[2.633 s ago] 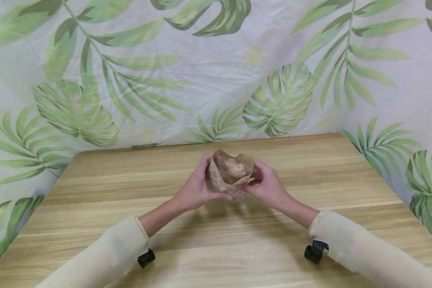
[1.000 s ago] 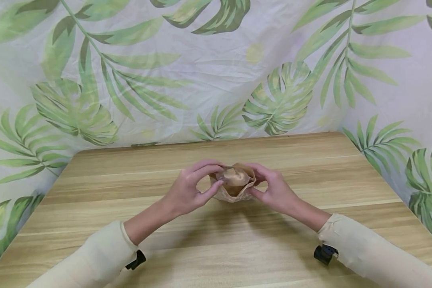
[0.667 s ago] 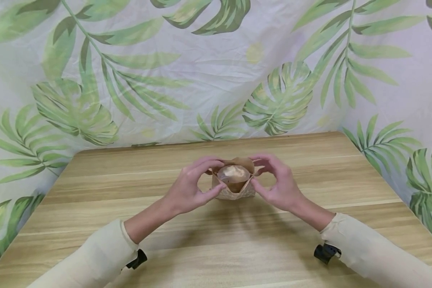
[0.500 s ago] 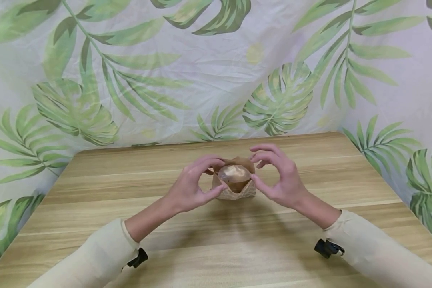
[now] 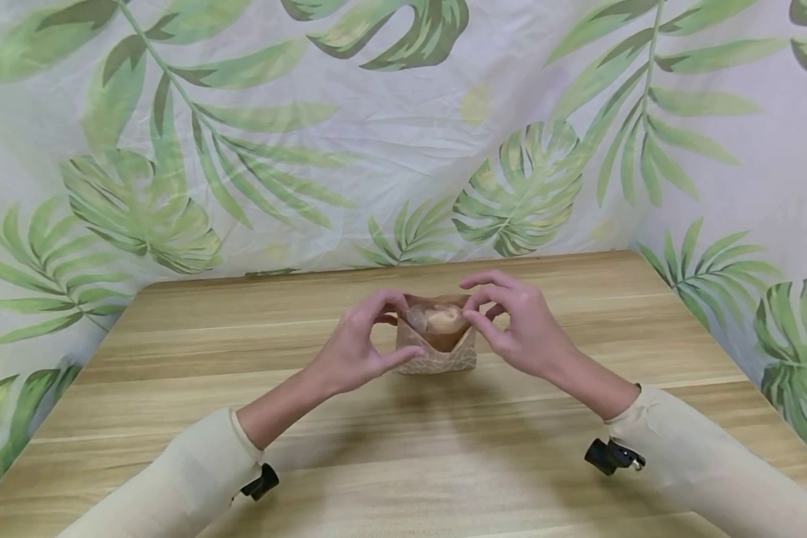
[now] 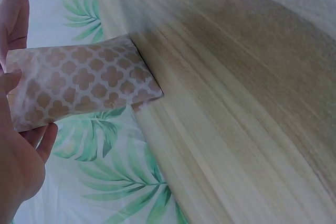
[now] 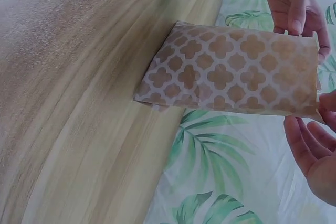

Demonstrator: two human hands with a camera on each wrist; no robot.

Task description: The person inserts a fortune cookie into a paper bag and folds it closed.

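A brown paper bag (image 5: 437, 362) with a white quatrefoil pattern stands upright on the wooden table, its top gaping. Inside it, under the rim, lies a pale, cream-coloured item in clear plastic (image 5: 444, 320); its kind is not clear. My left hand (image 5: 353, 347) holds the bag's left side, thumb in front and fingers at the back rim. At the right rim my right hand (image 5: 527, 325) pinches the edge between thumb and index finger, with other fingers raised. The wrist views show the bag's patterned side (image 6: 84, 80) with both hands at its top end.
The wood-grain table (image 5: 403, 463) spreads out around the bag. Behind it hangs a pale cloth (image 5: 403, 134) printed with green leaves. A small black wrist camera (image 5: 261, 482) sits under the left sleeve, another (image 5: 608, 456) under the right one.
Earlier both hands cupped the bag above the table; now it stands on the table. The right hand drew away from the rim, then came back to it. The plastic-wrapped item has shifted inside.
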